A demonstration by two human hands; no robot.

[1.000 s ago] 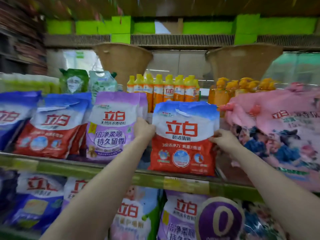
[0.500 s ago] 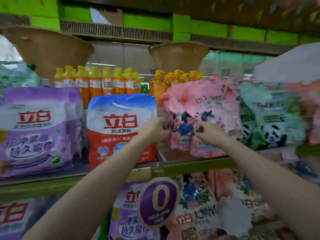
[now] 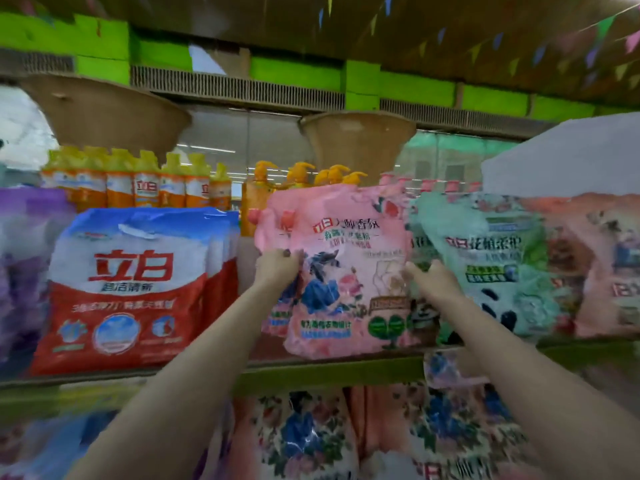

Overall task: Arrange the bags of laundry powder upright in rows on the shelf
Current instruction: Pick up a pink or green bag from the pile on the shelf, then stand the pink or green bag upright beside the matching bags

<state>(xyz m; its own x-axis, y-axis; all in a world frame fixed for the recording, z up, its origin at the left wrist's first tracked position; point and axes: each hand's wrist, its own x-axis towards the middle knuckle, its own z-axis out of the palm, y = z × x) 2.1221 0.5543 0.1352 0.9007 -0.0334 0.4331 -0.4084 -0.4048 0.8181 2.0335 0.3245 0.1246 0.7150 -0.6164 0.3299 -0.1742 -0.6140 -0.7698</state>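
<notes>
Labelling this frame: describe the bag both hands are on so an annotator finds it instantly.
On the upper shelf, find the red-and-blue bag at left, then go right past the gap. The pink bag stands there, left hand gripping its left edge, right hand at its right edge. Unlike the green panda bag beside it, it shows blue flowers.

Two hands (image 3: 278, 268), one pink bag (image 3: 349, 271)
</notes>
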